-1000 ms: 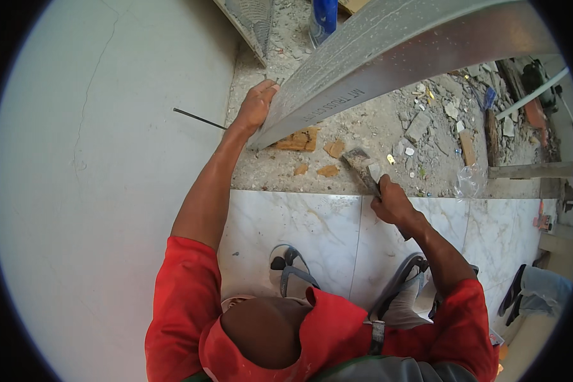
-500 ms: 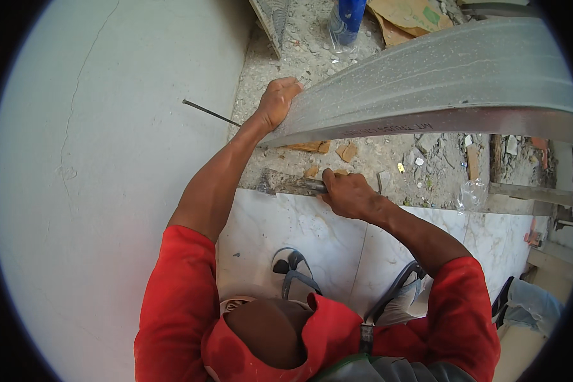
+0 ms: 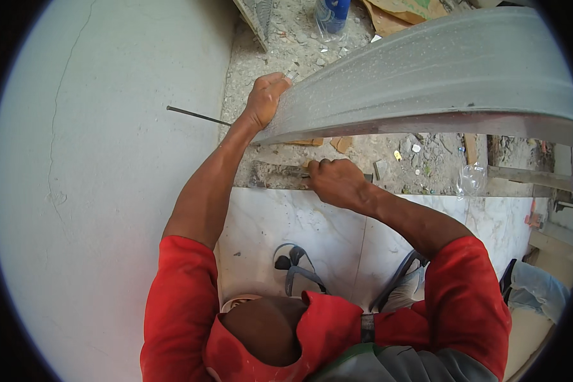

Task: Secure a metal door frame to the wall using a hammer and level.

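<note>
My left hand is closed around the near end of a long grey metal beam. That beam runs from beside the wall out to the right. Below it, my right hand is wrapped around the handle of a scraper-like tool; its flat blade is caked with dirt and points left. The blade lies low by the edge where rubble meets the marble-look tiles. Most of the handle is hidden by my fingers, with a dark end showing beyond them.
A cracked plaster wall fills the left, with a thin dark rod against it. Debris covers the ground past the white tiles. A blue-labelled bottle and cardboard lie at the back. Another person's leg shows right.
The whole scene has shifted a little left in view. My right hand has turned slightly on the tool, its thumb no longer standing up. The left hand keeps its hold on the beam.
</note>
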The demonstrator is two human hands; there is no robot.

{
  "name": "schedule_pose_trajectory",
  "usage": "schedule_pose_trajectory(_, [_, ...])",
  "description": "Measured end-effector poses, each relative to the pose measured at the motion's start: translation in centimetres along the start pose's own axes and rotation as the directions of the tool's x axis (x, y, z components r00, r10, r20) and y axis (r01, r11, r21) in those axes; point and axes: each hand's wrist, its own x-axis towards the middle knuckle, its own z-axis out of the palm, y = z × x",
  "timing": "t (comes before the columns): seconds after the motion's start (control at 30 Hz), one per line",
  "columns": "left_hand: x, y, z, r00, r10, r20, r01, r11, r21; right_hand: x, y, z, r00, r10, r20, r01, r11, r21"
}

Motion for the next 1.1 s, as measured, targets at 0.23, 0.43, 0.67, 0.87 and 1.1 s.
schedule_pose_trajectory(0.23, [0.4,0.0,0.5,0.998,0.031,-0.055,-0.030,0.999,0.021,-1.5,-3.1,0.1,0.914,-0.405,0.000,0.401,0.905,0.144])
schedule_pose_trajectory(0.43, [1.2,-1.0,-0.1,0.998,0.057,0.039,-0.061,0.994,0.090,1.3,0.1,2.8,0.989,0.135,-0.059,-0.128,0.986,0.109])
schedule_pose_trajectory(0.67, [-0.2,0.3,1.5,0.996,0.065,-0.063,-0.061,0.996,0.061,-2.1,-4.2,2.0,0.923,-0.380,-0.067,0.385,0.912,0.143])
schedule_pose_trajectory(0.87, [0.7,0.2,0.1,0.999,0.015,0.029,-0.015,1.000,0.005,0.5,-2.7,2.0,0.981,0.194,0.000,-0.185,0.938,0.295])
schedule_pose_trajectory(1.1, [1.5,-0.3,0.3,0.996,0.083,-0.030,-0.082,0.996,0.041,-0.9,-2.2,2.3,0.994,-0.098,0.056,0.085,0.974,0.210])
